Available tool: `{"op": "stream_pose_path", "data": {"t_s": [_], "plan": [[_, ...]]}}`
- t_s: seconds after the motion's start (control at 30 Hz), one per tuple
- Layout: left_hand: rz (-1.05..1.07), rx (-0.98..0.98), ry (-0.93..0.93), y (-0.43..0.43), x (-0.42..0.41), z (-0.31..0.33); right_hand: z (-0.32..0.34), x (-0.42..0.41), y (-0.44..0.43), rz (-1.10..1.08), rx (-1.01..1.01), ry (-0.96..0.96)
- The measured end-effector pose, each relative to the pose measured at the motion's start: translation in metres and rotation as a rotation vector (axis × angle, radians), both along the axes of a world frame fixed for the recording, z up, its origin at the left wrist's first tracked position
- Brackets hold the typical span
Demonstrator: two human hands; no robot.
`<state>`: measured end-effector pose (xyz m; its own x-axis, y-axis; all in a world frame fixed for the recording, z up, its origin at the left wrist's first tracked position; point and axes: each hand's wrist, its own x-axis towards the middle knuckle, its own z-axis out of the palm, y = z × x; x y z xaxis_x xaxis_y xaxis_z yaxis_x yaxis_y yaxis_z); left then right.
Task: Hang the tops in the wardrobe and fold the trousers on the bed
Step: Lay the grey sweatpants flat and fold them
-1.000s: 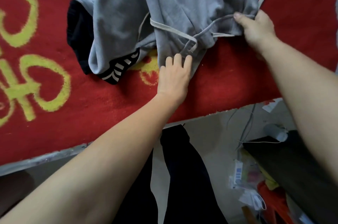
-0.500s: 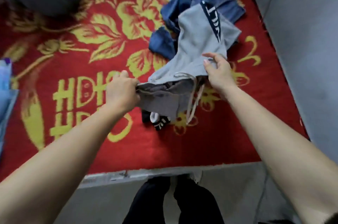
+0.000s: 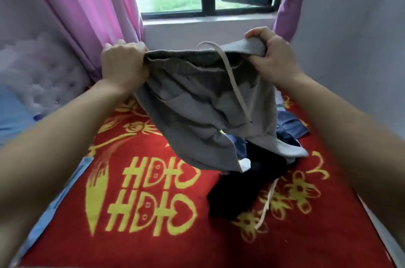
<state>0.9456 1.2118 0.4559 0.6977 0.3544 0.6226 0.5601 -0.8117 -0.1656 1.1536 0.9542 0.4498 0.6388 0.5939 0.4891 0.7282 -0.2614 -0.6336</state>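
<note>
Head view: the grey jersey drawstring trousers (image 3: 197,118) are held up above the red bed blanket with yellow motifs (image 3: 140,219), waistband stretched between 2 hands. The left hand (image 3: 123,64) and right hand (image 3: 272,57) are each clamped on a waistband end, fingers curled over the fabric; a dark garment (image 3: 245,189) lies below them.

Grey trousers (image 3: 197,110) — soft matt jersey cloth with a flat woven drawstring (image 3: 232,75); the red bedspread (image 3: 175,235) — thick, fuzzy pile; curtains (image 3: 87,5) smooth, faintly sheeny.
</note>
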Motion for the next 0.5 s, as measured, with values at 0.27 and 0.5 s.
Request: {"op": "stream_pose_path", "data": {"t_s": [0.27,0.5], "plan": [[-0.096,0.188,-0.142,0.085,-0.051,0.090,0.086,-0.062,0.074,-0.152,0.002,-0.242],[-0.089,0.110,-0.080,0.153,-0.096,0.040,0.042,-0.114,0.135,-0.145,-0.194,-0.264]]}}
